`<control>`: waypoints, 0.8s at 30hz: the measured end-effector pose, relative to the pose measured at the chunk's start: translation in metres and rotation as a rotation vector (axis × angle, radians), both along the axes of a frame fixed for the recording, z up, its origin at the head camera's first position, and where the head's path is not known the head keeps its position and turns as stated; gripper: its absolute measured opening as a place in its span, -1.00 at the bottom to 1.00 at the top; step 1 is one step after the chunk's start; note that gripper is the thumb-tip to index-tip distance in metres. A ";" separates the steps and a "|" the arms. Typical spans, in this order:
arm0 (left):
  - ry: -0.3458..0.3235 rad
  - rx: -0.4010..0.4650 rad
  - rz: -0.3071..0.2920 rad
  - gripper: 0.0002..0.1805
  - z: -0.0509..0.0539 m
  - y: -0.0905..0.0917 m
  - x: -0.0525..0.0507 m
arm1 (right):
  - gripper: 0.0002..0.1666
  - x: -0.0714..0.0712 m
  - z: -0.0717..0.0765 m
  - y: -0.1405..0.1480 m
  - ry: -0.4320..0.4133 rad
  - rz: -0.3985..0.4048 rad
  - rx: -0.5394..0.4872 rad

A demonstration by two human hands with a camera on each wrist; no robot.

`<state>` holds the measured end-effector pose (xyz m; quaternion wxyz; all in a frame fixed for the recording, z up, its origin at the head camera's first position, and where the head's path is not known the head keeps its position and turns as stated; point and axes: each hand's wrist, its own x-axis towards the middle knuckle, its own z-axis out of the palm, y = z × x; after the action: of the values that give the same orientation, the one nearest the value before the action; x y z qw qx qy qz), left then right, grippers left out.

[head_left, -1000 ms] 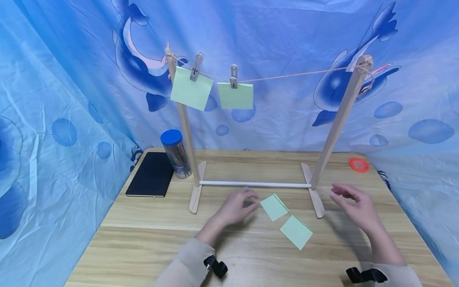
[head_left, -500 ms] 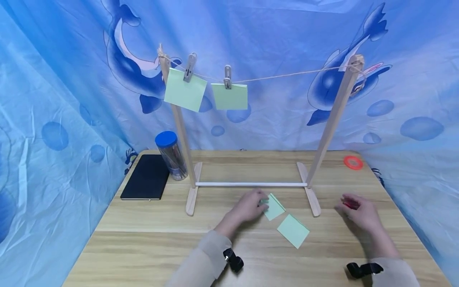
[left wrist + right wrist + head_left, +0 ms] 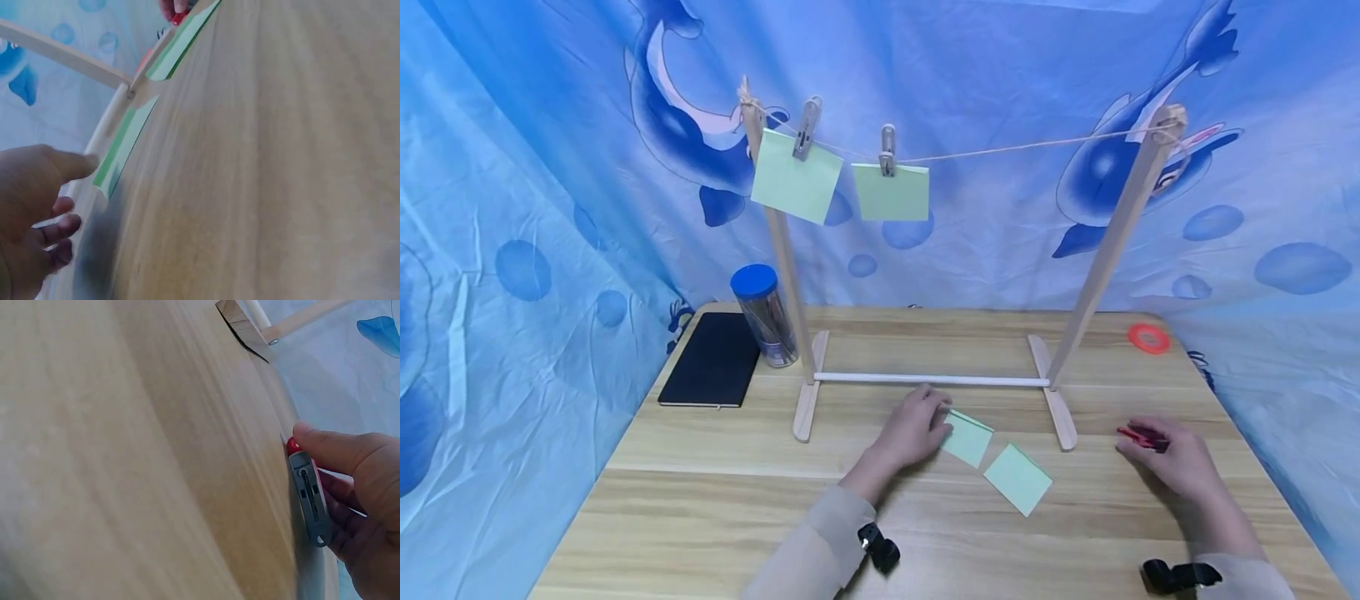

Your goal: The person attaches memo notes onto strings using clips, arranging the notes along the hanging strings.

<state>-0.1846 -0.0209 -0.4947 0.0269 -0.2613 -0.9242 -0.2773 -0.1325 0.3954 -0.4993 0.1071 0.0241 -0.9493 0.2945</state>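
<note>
In the head view my left hand (image 3: 913, 425) rests at the left edge of a green note sheet (image 3: 968, 438) with a folded edge. The left wrist view shows its thumb (image 3: 78, 165) at the sheet's near end, other fingers loosely bent below; the index fingertip is hidden. A second green note sheet (image 3: 1018, 480) lies right of the first. My right hand (image 3: 1180, 454) pinches a small red-and-grey tool (image 3: 309, 499), whose grey face has a slot and a hole at one end. Two more green sheets (image 3: 797, 175) (image 3: 891, 193) hang from a string (image 3: 1000, 152) by metal clips (image 3: 887, 150).
A wooden frame with a left post (image 3: 784, 250), a right post (image 3: 1108, 242) and a white rod (image 3: 932, 380) stands on the table (image 3: 700, 517). A black notebook (image 3: 711, 358) and a blue-lidded jar (image 3: 767, 321) are at left; a red ring (image 3: 1148, 338) lies back right.
My left hand has moved right to the nearer green sheet, which has turned slightly. The right hand has lowered toward the table, and the red-and-grey tool now shows in its fingers.
</note>
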 end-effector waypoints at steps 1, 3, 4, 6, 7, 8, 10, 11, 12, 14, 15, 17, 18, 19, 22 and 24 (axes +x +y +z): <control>-0.009 -0.007 0.005 -0.49 -0.001 0.000 -0.001 | -0.45 0.000 0.000 0.001 0.003 0.007 0.005; -0.034 -0.045 -0.003 -0.40 -0.004 0.001 -0.004 | -0.49 0.000 0.000 0.002 0.006 0.022 0.013; -0.039 -0.067 -0.008 -0.38 -0.005 0.002 -0.004 | -0.51 0.000 0.000 0.002 0.014 0.033 0.020; -0.033 -0.096 -0.019 -0.42 -0.008 0.003 -0.005 | -0.54 0.000 -0.001 0.002 0.039 0.057 0.033; -0.029 -0.102 -0.022 -0.46 -0.008 0.003 -0.005 | -0.56 0.000 -0.002 0.002 0.054 0.070 0.042; -0.028 -0.096 -0.022 -0.52 -0.009 0.003 -0.005 | -0.56 -0.001 -0.002 0.001 0.067 0.076 0.053; -0.030 -0.054 -0.013 -0.63 -0.010 0.003 -0.006 | -0.56 -0.002 -0.003 0.000 0.095 0.088 0.084; -0.035 -0.024 -0.005 -0.68 -0.011 0.003 -0.006 | -0.56 -0.003 -0.003 -0.001 0.107 0.093 0.095; -0.040 0.007 0.001 -0.74 -0.012 0.002 -0.007 | -0.56 -0.004 -0.003 -0.002 0.117 0.095 0.108; -0.040 0.073 0.009 -0.84 -0.013 0.000 -0.008 | -0.56 -0.007 -0.003 -0.005 0.127 0.098 0.128; -0.035 0.098 0.011 -0.89 -0.014 0.000 -0.009 | -0.57 -0.008 -0.002 -0.006 0.130 0.096 0.138; -0.030 0.142 0.012 -0.96 -0.015 -0.002 -0.011 | -0.62 -0.010 -0.001 -0.009 0.106 0.083 0.132; -0.031 0.161 0.013 -0.98 -0.016 -0.002 -0.012 | -0.63 -0.010 0.000 -0.010 0.087 0.074 0.122; -0.037 0.181 0.016 -0.98 -0.016 -0.003 -0.012 | -0.63 -0.010 0.000 -0.011 0.065 0.059 0.110; -0.097 0.257 0.034 -0.94 -0.016 -0.004 -0.011 | -0.59 -0.009 0.002 -0.013 0.013 0.005 0.080; -0.165 0.336 0.034 -0.93 -0.014 -0.005 -0.009 | -0.58 -0.007 0.002 -0.014 0.007 -0.018 0.065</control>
<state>-0.1938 -0.0258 -0.5091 -0.0012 -0.2139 -0.8681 -0.4479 -0.1398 0.3819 -0.4969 0.1122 0.0199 -0.9582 0.2623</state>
